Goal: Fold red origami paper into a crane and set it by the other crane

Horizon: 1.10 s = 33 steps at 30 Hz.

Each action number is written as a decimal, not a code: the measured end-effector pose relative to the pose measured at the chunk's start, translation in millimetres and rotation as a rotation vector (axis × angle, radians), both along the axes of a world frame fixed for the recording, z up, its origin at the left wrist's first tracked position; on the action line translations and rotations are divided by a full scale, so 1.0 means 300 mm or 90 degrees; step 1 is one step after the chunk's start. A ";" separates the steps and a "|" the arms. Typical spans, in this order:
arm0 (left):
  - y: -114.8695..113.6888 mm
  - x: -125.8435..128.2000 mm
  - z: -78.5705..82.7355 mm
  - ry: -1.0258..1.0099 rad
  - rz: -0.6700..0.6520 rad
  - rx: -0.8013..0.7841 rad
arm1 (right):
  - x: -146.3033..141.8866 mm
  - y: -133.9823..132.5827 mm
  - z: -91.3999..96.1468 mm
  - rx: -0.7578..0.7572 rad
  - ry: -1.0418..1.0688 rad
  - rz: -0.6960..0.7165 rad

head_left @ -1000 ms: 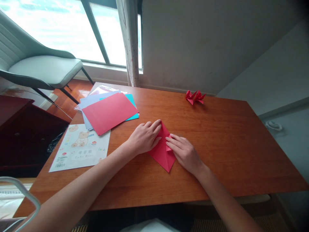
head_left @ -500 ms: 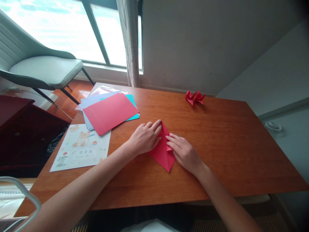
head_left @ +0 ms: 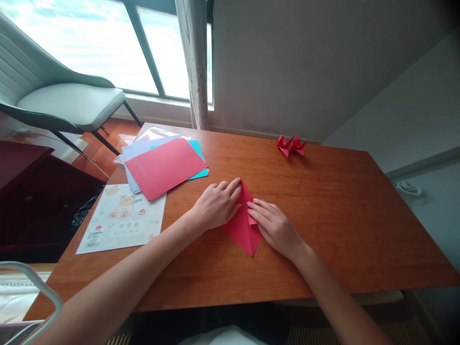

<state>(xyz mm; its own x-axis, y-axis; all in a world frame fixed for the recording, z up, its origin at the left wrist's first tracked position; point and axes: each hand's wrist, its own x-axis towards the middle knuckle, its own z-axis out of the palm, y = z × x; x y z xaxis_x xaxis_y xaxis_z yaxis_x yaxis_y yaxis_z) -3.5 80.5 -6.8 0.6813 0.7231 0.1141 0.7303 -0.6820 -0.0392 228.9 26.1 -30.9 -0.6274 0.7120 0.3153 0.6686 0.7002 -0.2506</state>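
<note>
A folded sheet of red paper (head_left: pixel 244 229) lies on the wooden table, shaped like a kite with a point toward me. My left hand (head_left: pixel 217 203) holds down its upper left side, fingertips at the far point and thumb lower on the paper. On the right edge, my right hand (head_left: pixel 275 225) has its fingers together over a folded flap. A small part of this flap (head_left: pixel 252 220) stands up beside the fingers. The right thumb is hidden.
Two red folded-paper figures (head_left: pixel 291 145) stand near the table's back edge. Left of my hands lie stacked red sheets (head_left: pixel 165 167) over blue and pale ones, beside a bear-printed sheet (head_left: pixel 122 225). A chair (head_left: pixel 72 103) stands by the window. The wooden table (head_left: pixel 341 215) extends right.
The view has shifted very slightly. Both hands stay on the red paper in nearly the same places, and the fold looks almost unchanged.
</note>
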 end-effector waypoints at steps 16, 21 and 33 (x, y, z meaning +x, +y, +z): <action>0.000 -0.002 -0.006 -0.005 0.005 -0.003 | 0.004 0.002 -0.003 -0.001 0.013 0.007; -0.001 -0.002 -0.006 -0.005 0.005 -0.001 | 0.007 0.003 -0.004 -0.011 0.020 0.009; 0.003 -0.002 -0.005 -0.003 0.007 -0.003 | 0.000 0.004 0.008 -0.014 0.027 0.004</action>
